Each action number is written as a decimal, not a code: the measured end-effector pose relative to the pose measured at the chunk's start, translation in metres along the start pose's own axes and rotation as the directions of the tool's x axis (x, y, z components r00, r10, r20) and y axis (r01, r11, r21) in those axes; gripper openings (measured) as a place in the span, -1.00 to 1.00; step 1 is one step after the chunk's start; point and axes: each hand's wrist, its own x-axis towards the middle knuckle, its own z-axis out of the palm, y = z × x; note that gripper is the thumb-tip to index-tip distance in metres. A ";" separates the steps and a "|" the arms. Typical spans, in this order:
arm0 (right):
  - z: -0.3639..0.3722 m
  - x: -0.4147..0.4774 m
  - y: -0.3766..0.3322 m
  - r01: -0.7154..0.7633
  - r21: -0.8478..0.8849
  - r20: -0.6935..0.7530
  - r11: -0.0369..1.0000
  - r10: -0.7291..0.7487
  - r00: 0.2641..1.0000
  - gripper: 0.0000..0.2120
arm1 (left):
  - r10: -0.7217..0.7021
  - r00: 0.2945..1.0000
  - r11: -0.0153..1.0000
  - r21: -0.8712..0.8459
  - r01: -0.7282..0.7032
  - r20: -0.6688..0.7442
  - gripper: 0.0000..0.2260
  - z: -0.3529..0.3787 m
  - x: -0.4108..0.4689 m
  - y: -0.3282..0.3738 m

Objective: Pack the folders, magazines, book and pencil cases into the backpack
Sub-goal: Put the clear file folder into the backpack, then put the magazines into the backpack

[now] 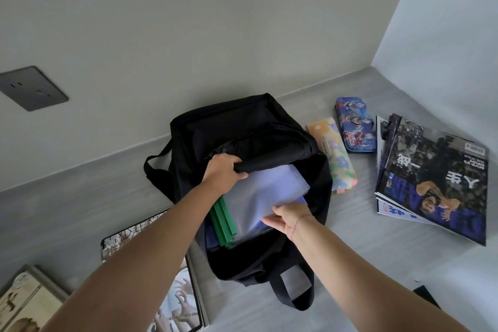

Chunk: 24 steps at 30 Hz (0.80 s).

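Observation:
A black backpack [250, 127] lies open on the grey table. My left hand [223, 170] grips the upper edge of its opening and holds it up. Translucent folders [264, 197] with green spines [223, 221] sit partly inside the opening. My right hand [289, 217] holds their lower right corner. To the right of the bag lie a floral pencil case [335, 153] and a blue cartoon pencil case [355, 124]. A stack of dark magazines [436, 178] is further right. Another magazine [177, 302] and a book [24, 302] lie at the lower left.
The table [363, 264] meets a pale wall behind the bag and another wall at the right. A dark wall socket [32, 87] is at the left. A small black object [425, 295] shows by my right forearm.

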 end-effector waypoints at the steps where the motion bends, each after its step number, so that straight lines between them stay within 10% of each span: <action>1: 0.006 0.000 -0.001 0.006 0.009 0.004 1.000 -0.006 1.000 -0.77 | -0.001 1.000 1.000 -0.015 0.001 0.021 -0.80 -0.003 0.002 0.001; 7: 0.038 0.004 -0.015 0.166 -0.159 0.038 0.973 -0.162 0.986 -0.67 | 0.016 0.997 0.997 -0.078 -0.011 0.074 -0.76 -0.014 0.007 0.000; 15: -0.039 -0.032 -0.028 0.026 -0.534 0.153 0.845 0.067 0.986 -0.78 | 0.099 0.975 0.993 -0.084 -0.083 0.198 -0.43 0.001 -0.006 0.009; 19: -0.071 -0.031 -0.072 0.266 -0.461 0.063 0.846 -0.268 0.961 -0.77 | 0.110 0.986 0.940 -0.335 -0.064 0.123 -0.63 0.006 -0.004 0.059; 24: -0.125 -0.017 -0.123 0.457 -0.642 -0.113 0.615 -0.666 0.738 -0.81 | 0.080 0.992 0.877 -0.479 -0.025 0.095 -0.77 0.030 0.012 0.128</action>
